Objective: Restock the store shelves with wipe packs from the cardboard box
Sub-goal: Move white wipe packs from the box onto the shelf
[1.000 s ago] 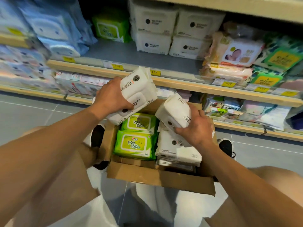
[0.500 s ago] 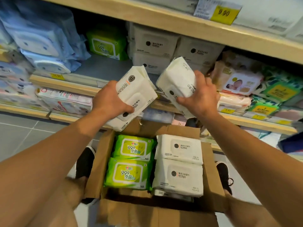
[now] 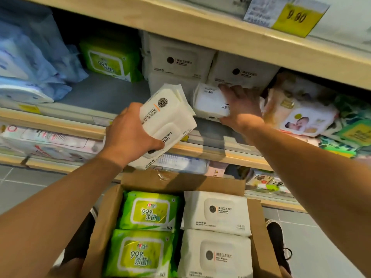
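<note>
My left hand (image 3: 128,137) grips a white wipe pack (image 3: 166,121), tilted, in front of the middle shelf's edge (image 3: 66,125). My right hand (image 3: 241,107) holds a second white wipe pack (image 3: 208,103) lying on that shelf's grey surface, against the stacked white packs (image 3: 180,61) at the back. Below, the open cardboard box (image 3: 180,183) holds two green wipe packs (image 3: 148,211) on the left and two white packs (image 3: 216,211) on the right.
On the same shelf sit a green pack (image 3: 108,59) at the back, blue packs (image 3: 30,63) at the left and baby-print packs (image 3: 301,117) at the right. A yellow 9.90 price tag (image 3: 295,17) hangs on the shelf above. Lower shelves hold other packs. Black shoes (image 3: 279,241) flank the box.
My right hand has carried its white pack forward from mid-air onto the middle shelf. My left hand has kept its pack at about the same place. The view has come closer to the shelf.
</note>
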`<state>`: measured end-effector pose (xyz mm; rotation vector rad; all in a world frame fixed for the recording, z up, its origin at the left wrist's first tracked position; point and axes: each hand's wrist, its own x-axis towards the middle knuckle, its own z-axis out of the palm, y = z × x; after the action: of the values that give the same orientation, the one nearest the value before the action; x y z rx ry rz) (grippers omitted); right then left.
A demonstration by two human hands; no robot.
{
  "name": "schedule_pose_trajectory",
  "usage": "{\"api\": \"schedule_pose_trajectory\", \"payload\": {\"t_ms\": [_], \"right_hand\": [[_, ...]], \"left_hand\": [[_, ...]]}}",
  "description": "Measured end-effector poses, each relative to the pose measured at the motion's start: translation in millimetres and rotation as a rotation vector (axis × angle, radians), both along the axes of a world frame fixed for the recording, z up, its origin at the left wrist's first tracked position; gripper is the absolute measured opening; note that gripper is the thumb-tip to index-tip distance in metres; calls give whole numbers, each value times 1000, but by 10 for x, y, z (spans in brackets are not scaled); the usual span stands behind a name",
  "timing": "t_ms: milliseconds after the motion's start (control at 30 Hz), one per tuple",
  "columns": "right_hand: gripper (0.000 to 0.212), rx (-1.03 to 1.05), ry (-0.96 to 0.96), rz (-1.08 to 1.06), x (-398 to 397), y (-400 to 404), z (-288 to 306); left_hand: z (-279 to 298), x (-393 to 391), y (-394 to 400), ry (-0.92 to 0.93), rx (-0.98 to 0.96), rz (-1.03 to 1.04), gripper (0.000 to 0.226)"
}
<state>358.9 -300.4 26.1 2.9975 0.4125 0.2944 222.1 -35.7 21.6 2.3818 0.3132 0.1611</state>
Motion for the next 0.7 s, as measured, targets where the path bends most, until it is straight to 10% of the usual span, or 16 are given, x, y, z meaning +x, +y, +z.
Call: {"api": "schedule_pose_trajectory", "payload": {"t_ms": [700], "right_hand": [[63, 8, 60, -163, -87, -54, -76]], "left_hand": [[-27, 24, -264, -45, 53, -16, 87]]}}
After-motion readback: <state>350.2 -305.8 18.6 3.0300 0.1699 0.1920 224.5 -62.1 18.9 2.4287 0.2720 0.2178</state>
